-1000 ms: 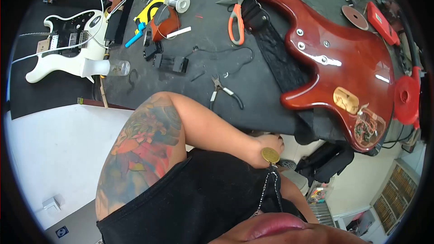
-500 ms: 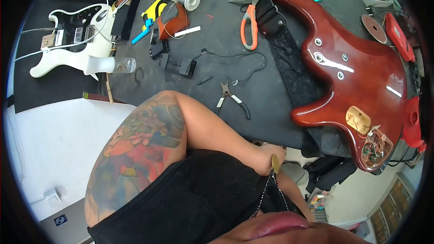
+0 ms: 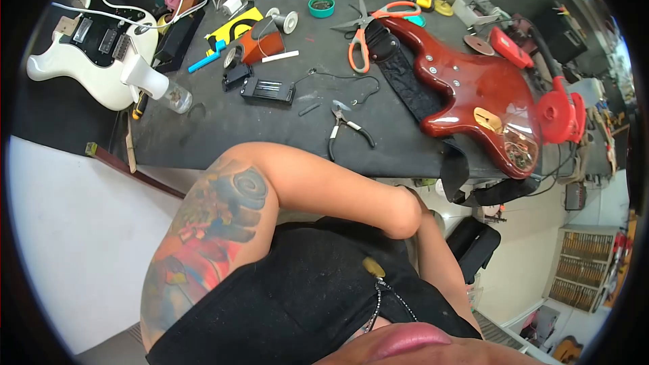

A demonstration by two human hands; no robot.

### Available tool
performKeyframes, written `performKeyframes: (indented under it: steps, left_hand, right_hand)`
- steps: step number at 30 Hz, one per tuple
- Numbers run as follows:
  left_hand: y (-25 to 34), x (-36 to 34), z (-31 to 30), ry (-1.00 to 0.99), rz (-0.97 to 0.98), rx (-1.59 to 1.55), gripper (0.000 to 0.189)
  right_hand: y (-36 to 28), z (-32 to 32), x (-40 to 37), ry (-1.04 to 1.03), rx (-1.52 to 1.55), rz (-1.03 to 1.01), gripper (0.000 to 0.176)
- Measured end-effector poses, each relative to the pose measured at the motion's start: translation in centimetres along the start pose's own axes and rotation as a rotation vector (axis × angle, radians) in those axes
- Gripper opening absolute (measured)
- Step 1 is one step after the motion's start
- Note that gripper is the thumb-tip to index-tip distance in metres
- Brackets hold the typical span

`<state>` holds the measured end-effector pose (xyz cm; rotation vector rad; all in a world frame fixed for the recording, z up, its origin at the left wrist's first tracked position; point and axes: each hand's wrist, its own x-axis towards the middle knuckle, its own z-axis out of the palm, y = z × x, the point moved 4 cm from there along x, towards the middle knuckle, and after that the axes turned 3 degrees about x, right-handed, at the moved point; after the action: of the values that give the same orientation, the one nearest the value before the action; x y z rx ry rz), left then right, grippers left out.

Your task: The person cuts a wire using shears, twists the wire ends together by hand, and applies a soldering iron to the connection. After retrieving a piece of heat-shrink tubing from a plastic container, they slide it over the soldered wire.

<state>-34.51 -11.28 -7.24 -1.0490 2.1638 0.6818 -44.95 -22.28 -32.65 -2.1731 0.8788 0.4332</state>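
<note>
my left arm [image 3: 324, 176] could snag the black strap [image 3: 497, 192] looped off the near edge and drag the red guitar body [image 3: 487, 84], lying right; open scissors [image 3: 359, 35] beside it could scratch its gloss. fingers hidden, i can't tell either grip. dark, cluttered bench [image 3: 263, 125]; pale floor [image 3: 531, 247], shelves [image 3: 580, 263] right.

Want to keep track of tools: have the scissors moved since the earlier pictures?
No, the scissors still lie at the same end of the red guitar body.
</note>
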Motion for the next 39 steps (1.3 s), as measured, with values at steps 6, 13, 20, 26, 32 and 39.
performKeyframes:
  steps: [6, 13, 20, 26, 32, 39]
  left_hand:
    - [-7.7, -16.7, -2.6, 0.82, 0.178, -0.449, 0.026]
    - [-19.9, -18.1, 3.3, 1.018, -0.123, -0.038, 0.015]
    - [-19.4, -18.5, 3.0, 1.15, -0.041, -0.438, 0.015]
    - [-15.4, -18.1, 2.3, 1.13, 0.085, -0.621, 0.017]
    - [-13.8, -17.6, 2.0, 1.289, 0.14, -0.613, 0.023]
    - [-13.6, -17.0, 2.1, 1.408, 0.134, -0.515, 0.018]
  right_hand:
    - [-5.2, -8.3, -12.8, 0.134, 0.269, -0.019, 0.024]
    - [-16.8, -14.8, -20.4, 0.478, 0.485, -0.367, 0.013]
    - [-23.9, -18.1, -19.6, 0.631, 0.454, -0.603, 0.018]
    - [-27.4, -18.6, -15.7, 0.706, 0.394, -0.597, 0.018]
    - [-26.6, -17.5, -13.7, 0.761, 0.654, -0.54, 0.02]
    - [-25.6, -16.1, -12.8, 0.654, 1.018, -0.548, 0.022]
